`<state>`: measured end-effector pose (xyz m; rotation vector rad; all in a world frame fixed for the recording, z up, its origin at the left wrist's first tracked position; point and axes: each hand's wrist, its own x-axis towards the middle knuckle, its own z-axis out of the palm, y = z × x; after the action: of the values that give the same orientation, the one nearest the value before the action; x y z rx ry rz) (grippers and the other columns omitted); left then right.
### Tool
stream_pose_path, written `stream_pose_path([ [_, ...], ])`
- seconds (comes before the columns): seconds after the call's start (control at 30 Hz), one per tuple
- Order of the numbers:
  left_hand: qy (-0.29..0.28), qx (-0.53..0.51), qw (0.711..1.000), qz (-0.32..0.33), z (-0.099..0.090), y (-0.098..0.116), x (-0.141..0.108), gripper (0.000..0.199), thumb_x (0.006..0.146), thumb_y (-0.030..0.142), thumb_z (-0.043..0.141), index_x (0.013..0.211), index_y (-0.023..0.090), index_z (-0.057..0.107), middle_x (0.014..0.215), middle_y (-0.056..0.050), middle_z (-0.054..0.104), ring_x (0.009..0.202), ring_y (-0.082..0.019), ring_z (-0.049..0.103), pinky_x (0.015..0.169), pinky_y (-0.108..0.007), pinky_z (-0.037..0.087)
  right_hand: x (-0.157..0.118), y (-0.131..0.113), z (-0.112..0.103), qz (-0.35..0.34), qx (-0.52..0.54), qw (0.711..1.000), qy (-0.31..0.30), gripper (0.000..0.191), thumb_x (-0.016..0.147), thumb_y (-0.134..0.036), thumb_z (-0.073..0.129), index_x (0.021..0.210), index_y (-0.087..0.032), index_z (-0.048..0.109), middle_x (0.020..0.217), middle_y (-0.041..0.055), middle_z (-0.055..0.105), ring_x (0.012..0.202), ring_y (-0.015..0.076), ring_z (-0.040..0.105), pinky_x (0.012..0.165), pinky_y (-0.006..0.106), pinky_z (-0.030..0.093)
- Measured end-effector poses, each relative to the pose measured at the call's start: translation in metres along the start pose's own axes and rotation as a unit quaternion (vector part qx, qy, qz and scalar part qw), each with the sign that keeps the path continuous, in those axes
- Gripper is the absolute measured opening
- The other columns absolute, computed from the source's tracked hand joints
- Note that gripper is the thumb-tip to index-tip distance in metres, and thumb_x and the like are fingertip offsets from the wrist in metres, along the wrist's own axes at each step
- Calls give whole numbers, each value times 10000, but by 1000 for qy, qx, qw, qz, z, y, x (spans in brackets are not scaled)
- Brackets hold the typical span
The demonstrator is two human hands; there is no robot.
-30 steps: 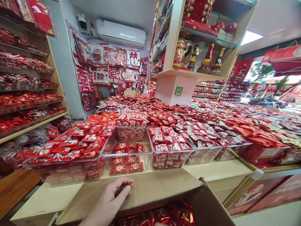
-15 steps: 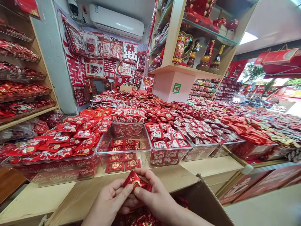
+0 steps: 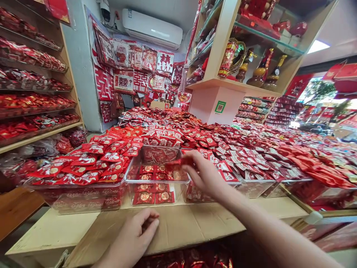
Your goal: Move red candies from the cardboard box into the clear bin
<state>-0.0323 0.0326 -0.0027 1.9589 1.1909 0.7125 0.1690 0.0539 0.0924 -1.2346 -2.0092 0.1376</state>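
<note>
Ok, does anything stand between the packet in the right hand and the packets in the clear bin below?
Nothing visible does. The red packet, held in the right hand, is over the open-topped clear bin. The left hand is nearer, on the cardboard flap.

The left hand [image 3: 141, 229] and right hand [image 3: 200, 169] are bare, with slim fingers and rounded thumb tips. The right forearm [image 3: 259, 214] is bare too, smooth and unmarked where it shows, tapering gently toward the wrist.

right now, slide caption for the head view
Right hand holding red packet over clear bin, left hand at cardboard flap
</note>
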Motion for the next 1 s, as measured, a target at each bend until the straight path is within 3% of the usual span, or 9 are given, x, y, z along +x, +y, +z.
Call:
stream_pose_path([
  [0.07, -9, 34, 999, 5, 0, -1, 2, 178, 793, 305, 429, 737, 199, 560, 657, 25, 571, 641, -157, 520, 604, -230, 380, 43, 8, 3, -13, -117, 988, -98, 203, 764, -121, 427, 942, -164, 513, 874, 54, 605, 767, 136, 543, 679, 240, 403],
  [0.1, -15, 39, 999, 7, 0, -1, 3, 183, 794, 303, 423, 730, 198, 558, 645, 27, 563, 628, -155, 515, 589, -225, 377, 62, 13, 10, -18, -180, 969, -170, 221, 749, -102, 427, 935, -160, 532, 866, 59, 616, 760, 147, 548, 661, 244, 400],
  [0.2, -19, 44, 999, 18, 1, -1, 2, 185, 794, 291, 419, 719, 196, 559, 631, 27, 559, 608, -151, 507, 566, -217, 366, 98, 26, 46, -17, -317, 856, -408, 267, 686, -60, 469, 915, -118, 593, 912, 103, 630, 792, 188, 561, 647, 256, 400],
  [0.27, -18, 45, 998, 26, 1, -3, 1, 185, 796, 279, 416, 715, 197, 561, 628, 24, 567, 601, -150, 505, 559, -218, 360, 107, 35, 71, -8, -348, 792, -502, 267, 624, -20, 506, 856, -64, 631, 905, 143, 638, 790, 214, 572, 642, 264, 410],
  [0.3, -19, 44, 998, 31, 1, -5, 1, 184, 798, 272, 413, 715, 198, 559, 631, 22, 574, 601, -149, 506, 560, -219, 358, 107, 39, 82, -4, -353, 774, -525, 257, 597, -5, 518, 819, -38, 643, 886, 162, 642, 778, 227, 578, 639, 271, 417],
  [0.4, -17, 41, 998, 36, 2, -9, 0, 174, 798, 250, 409, 716, 198, 554, 646, 16, 587, 609, -151, 515, 563, -226, 358, 104, 51, 107, -4, -359, 749, -557, 254, 572, -4, 534, 796, 7, 655, 884, 202, 640, 779, 261, 589, 657, 301, 435],
  [0.53, -13, 34, 999, 36, 3, -11, 0, 144, 778, 226, 432, 738, 198, 567, 684, 9, 605, 646, -157, 535, 588, -236, 366, 96, 62, 121, 1, -362, 747, -558, 313, 563, -38, 578, 863, 12, 649, 952, 218, 621, 842, 294, 587, 714, 334, 447],
  [0.73, -22, 24, 999, 25, 2, -9, 0, 128, 765, 215, 443, 737, 202, 567, 705, 13, 610, 666, -156, 541, 603, -237, 376, 87, 62, 122, 25, -365, 775, -515, 397, 602, -98, 591, 994, -42, 612, 1041, 194, 594, 958, 293, 554, 770, 332, 444],
  [1.0, -28, 31, 999, 26, 3, -10, -1, 138, 772, 220, 438, 750, 204, 573, 719, 7, 613, 677, -159, 542, 617, -247, 378, 85, 45, 112, 31, -341, 765, -546, 336, 643, -129, 578, 964, -41, 627, 1038, 177, 601, 925, 268, 568, 774, 321, 441],
])
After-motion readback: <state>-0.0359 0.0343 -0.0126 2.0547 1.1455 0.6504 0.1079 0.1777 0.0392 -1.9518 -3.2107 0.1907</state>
